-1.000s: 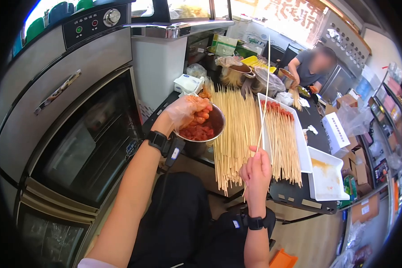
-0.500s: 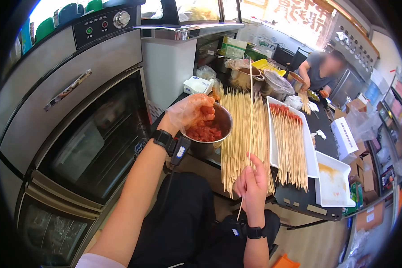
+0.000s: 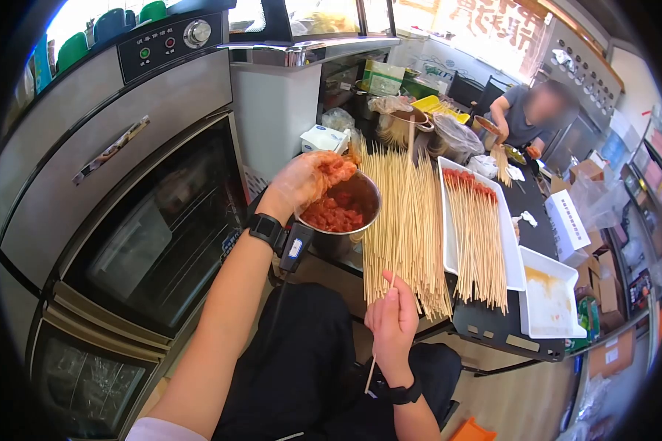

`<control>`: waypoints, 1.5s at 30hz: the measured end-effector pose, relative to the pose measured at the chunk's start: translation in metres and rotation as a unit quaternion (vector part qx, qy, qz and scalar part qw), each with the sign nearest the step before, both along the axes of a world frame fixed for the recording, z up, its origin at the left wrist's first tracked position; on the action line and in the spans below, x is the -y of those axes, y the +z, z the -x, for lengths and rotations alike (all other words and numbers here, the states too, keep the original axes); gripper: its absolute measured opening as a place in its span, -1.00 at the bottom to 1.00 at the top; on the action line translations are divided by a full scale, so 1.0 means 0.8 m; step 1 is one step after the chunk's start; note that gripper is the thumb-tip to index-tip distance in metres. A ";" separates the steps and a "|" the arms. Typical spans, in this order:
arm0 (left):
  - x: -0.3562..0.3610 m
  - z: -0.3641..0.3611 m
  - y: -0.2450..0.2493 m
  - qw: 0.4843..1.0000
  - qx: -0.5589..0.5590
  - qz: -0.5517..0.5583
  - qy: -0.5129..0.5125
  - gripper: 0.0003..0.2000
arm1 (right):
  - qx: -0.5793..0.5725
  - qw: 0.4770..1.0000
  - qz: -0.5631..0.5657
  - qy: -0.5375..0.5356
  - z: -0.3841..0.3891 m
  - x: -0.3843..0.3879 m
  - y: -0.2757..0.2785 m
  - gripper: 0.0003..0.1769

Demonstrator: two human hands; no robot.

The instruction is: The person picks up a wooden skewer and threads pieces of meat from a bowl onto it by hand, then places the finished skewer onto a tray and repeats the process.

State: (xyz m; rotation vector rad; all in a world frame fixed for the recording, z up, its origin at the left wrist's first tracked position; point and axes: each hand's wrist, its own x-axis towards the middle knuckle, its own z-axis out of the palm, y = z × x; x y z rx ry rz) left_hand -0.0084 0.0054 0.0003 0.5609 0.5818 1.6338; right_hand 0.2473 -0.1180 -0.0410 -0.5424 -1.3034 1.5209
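Above the metal pot (image 3: 379, 209), my left hand (image 3: 301, 182) wears a clear plastic glove, its red-smeared fingers closed on a piece of red meat. Chunks of red marinated meat (image 3: 337, 213) lie in the pot. Lower down, my right hand (image 3: 393, 323) pinches a thin wooden skewer (image 3: 371, 372) near its lower end; its far end points up and away over a wide pile of bare skewers (image 3: 382, 257). To the right, a white tray (image 3: 513, 253) holds a row of skewers with red meat on their far ends (image 3: 469, 184).
Another white tray (image 3: 541, 323) with brownish liquid stands at the table's right corner. A tissue box (image 3: 324, 140) is behind the pot. A steel cabinet (image 3: 118, 169) stands on my left. Across the table, a person (image 3: 522, 121) handles skewers.
My right hand has moved left and slightly down, bringing its skewer along. My left hand has turned slightly, its fingers now stretching further right over the pot's rim.
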 end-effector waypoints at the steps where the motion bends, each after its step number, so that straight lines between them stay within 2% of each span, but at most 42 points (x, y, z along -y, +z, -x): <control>1: -0.004 0.004 -0.005 1.000 -0.007 0.008 -0.016 -0.84 | 0.001 1.000 0.000 0.000 0.001 0.002 0.005 -0.63; 3: -0.006 0.006 -0.009 0.999 -0.013 0.015 -0.032 -0.85 | 0.028 0.997 0.067 0.002 0.003 0.004 0.011 -0.61; 4: -0.004 0.005 -0.007 0.998 -0.051 0.019 -0.040 -0.85 | 0.029 0.997 0.067 0.002 0.001 0.003 0.010 -0.61; 6: -0.006 0.008 -0.014 0.995 -0.088 0.025 -0.049 -0.85 | 0.029 0.987 0.131 0.084 -0.003 0.000 0.007 -0.60; 8: -0.017 0.017 -0.028 0.993 -0.053 -0.055 -0.089 -0.83 | 0.033 0.987 0.134 0.079 -0.006 0.002 0.005 -0.61; 11: 0.000 0.002 -0.006 0.997 -0.064 0.003 -0.032 -0.79 | 0.035 0.989 0.131 0.057 -0.007 0.006 0.008 -0.62; 13: 0.001 -0.002 -0.006 0.998 -0.067 -0.001 -0.014 -0.77 | 0.030 0.991 0.125 0.040 -0.008 0.009 0.009 -0.62; 15: 0.000 -0.003 -0.005 0.997 -0.071 -0.005 0.002 -0.75 | 0.096 0.993 0.072 0.016 -0.009 0.011 0.009 -0.60; 19: -0.006 -0.003 -0.012 0.999 -0.050 0.001 -0.011 -0.72 | 0.142 0.989 0.021 0.023 0.001 0.007 -0.002 -0.62; 23: -0.007 0.001 -0.013 0.996 -0.073 -0.007 -0.050 -0.70 | 0.144 0.989 0.018 0.029 0.005 0.008 -0.003 -0.62; 29: 0.003 -0.004 -0.005 0.993 -0.117 -0.010 -0.032 -0.75 | 0.157 0.987 0.021 0.014 0.007 0.008 -0.004 -0.63; 31: 0.000 -0.001 -0.010 0.993 -0.114 -0.010 -0.026 -0.76 | 0.207 0.976 -0.035 -0.054 0.012 0.011 -0.005 -0.63; 32: -0.002 0.000 -0.012 0.993 -0.113 -0.010 -0.021 -0.77 | 0.207 0.976 -0.035 -0.054 0.014 0.014 -0.002 -0.63; 34: -0.004 0.000 -0.014 0.994 -0.108 -0.016 -0.019 -0.77 | 0.270 0.950 -0.130 -0.092 0.017 0.024 0.011 -0.63; 35: -0.005 0.001 -0.016 0.994 -0.101 -0.022 -0.019 -0.78 | 0.286 0.943 -0.143 -0.093 0.018 0.027 0.014 -0.62; 42: -0.002 -0.003 -0.010 0.995 -0.096 -0.019 -0.030 -0.81 | 0.306 0.930 -0.172 -0.106 0.023 0.029 0.007 -0.56; 45: -0.002 -0.005 -0.010 0.995 -0.093 -0.011 -0.023 -0.82 | 0.326 0.897 -0.266 -0.136 0.035 0.033 -0.004 -0.44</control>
